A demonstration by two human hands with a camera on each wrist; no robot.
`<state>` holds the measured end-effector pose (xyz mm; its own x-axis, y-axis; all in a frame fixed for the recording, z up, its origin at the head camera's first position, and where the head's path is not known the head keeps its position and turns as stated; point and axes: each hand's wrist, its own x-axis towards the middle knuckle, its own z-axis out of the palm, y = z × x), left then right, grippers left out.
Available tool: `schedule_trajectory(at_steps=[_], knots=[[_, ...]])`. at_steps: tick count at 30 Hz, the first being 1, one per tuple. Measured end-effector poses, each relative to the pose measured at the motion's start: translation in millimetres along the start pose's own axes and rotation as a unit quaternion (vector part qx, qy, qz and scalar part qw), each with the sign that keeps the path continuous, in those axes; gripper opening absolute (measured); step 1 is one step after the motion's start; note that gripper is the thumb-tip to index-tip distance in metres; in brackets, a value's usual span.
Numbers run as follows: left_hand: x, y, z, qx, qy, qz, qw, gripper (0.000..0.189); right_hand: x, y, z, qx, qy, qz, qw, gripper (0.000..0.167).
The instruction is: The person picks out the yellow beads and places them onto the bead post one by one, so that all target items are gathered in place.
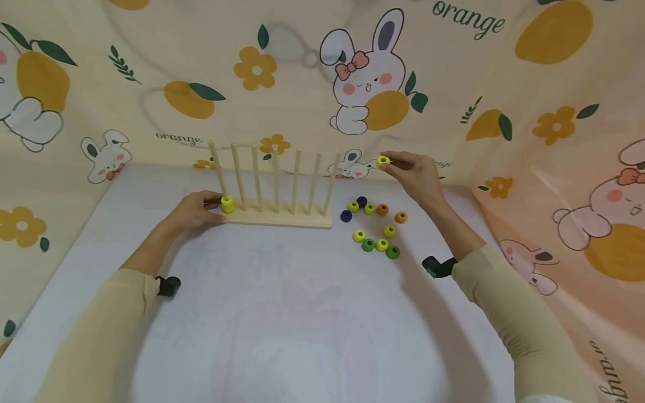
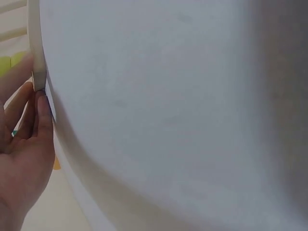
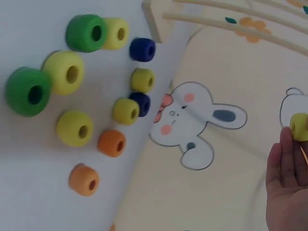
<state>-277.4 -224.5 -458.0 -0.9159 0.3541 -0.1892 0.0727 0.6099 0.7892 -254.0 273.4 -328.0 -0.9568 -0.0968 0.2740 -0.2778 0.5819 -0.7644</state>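
Backdrop: pale cloth (image 1: pixel 201 33) printed with rabbits, flowers and fruit hangs behind a white table (image 1: pixel 282 291).
Left hand: my left hand (image 1: pixel 194 211) is at the left end of a wooden peg rack (image 1: pixel 282 220); in the left wrist view my thumb and fingers pinch the end of its base.
Leftmost peg: upright, with two yellow beads (image 1: pixel 228 205) stacked low on this peg (image 1: pixel 218 168), just beside my left fingertips.
Rest of the row: six more upright pegs (image 1: pixel 275 179), no bead seen on them; long axis of the base runs left to right across my front.
Loose beads: eleven beads (image 1: pixel 393 253) in a loose cluster to the right of the base; five yellow, two dark blue, two orange, two green.
Held bead: one yellow bead (image 1: pixel 383 161), raised off the table, beyond the right end of the rack.
Right hand: thumb and fingers of my right hand (image 1: pixel 420 176) clamped on that bead; which way its hole points, I cannot tell surely.
Key relation: all the pegs lie to the left of my right fingertips. Rightmost peg nearest, leftmost farthest, whole row between held bead and stacked pair. In the head view the held bead appears about level with the peg tops.
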Motion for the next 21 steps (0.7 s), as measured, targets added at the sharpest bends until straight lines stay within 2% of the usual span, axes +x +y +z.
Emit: schedule_trajectory(at_steps=[9, 21], knots=[[0.6, 1.0, 2.8, 0.024, 0.009, -0.004, 0.9997, 0.073, 9.6, -18, 5, 0.014, -0.023, -0.011, 0.9996, 0.039], [0.2, -1.0, 3.4, 0.010, 0.013, -0.007, 0.9998, 0.071, 26.4, -47, 14, 0.012, -0.031, -0.046, 0.9984, 0.035]])
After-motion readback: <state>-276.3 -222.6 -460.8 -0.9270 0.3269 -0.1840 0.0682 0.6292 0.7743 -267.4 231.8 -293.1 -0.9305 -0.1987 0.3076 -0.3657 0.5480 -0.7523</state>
